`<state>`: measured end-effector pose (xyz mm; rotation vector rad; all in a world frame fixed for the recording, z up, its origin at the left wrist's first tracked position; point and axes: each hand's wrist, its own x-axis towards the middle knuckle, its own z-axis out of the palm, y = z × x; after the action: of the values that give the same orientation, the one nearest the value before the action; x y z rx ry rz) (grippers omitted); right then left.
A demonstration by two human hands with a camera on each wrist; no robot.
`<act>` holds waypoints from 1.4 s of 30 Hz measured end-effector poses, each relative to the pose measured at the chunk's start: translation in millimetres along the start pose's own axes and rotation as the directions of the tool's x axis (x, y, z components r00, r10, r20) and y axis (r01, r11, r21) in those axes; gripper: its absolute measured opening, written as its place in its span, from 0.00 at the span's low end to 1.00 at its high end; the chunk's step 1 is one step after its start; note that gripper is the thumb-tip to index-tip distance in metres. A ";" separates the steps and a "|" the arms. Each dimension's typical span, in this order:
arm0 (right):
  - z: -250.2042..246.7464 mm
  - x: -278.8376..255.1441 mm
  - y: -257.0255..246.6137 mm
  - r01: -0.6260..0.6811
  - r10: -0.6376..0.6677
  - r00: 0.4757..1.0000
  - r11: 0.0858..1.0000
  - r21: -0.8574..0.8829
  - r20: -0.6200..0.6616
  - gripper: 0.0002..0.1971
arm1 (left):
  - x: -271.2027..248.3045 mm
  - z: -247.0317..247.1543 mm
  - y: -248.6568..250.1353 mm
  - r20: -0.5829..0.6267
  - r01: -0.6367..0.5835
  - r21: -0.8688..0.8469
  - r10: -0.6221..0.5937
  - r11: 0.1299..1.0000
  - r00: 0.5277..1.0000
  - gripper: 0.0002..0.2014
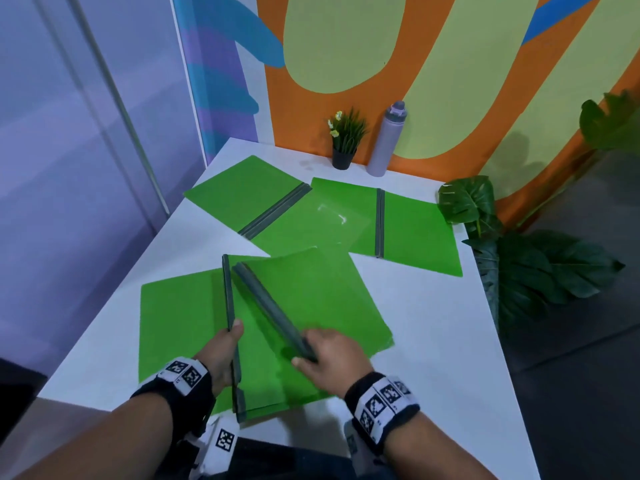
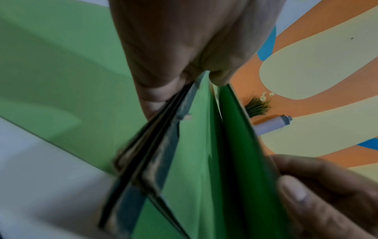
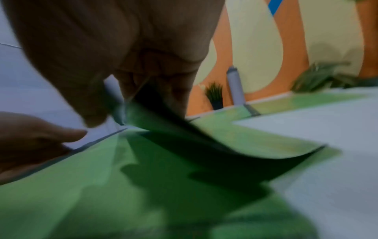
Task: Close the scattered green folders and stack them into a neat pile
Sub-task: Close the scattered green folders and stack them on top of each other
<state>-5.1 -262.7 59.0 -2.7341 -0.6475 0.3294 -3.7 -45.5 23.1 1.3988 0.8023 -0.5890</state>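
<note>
Here the left hand hides its fingers behind a folder.

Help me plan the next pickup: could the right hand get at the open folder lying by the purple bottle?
Probably not yet: the right hand grips a closed folder's spine. The open folder itself lies uncovered, with nothing in between.

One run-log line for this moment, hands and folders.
left hand grips near open folder spine | right hand holds closed folder spine | two far folders open
</note>
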 end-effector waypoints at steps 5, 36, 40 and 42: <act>26.4 -3.7 23.7 -0.054 0.049 0.996 0.997 0.061 0.079 0.17 | -2.1 3.5 -8.4 0.004 -0.016 0.067 0.016 0.998 1.000 0.42; -7.1 -20.8 114.7 -0.425 0.802 0.590 0.209 0.881 0.094 0.16 | -25.1 43.5 19.9 0.263 -0.417 0.328 0.341 0.848 0.902 0.28; -5.5 -25.2 125.4 -0.435 0.844 0.536 0.263 0.861 0.013 0.19 | 4.4 33.5 0.2 0.252 -0.385 0.739 0.304 0.553 0.919 0.29; -4.6 -29.1 127.2 -0.445 0.856 0.517 0.265 0.856 0.004 0.19 | 23.4 19.8 -18.2 0.205 -0.300 0.879 0.276 0.371 0.939 0.32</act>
<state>21.2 -385.5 23.2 -1.8646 0.7744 0.0519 -0.6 -64.7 -6.7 2.4831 0.1070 -0.8033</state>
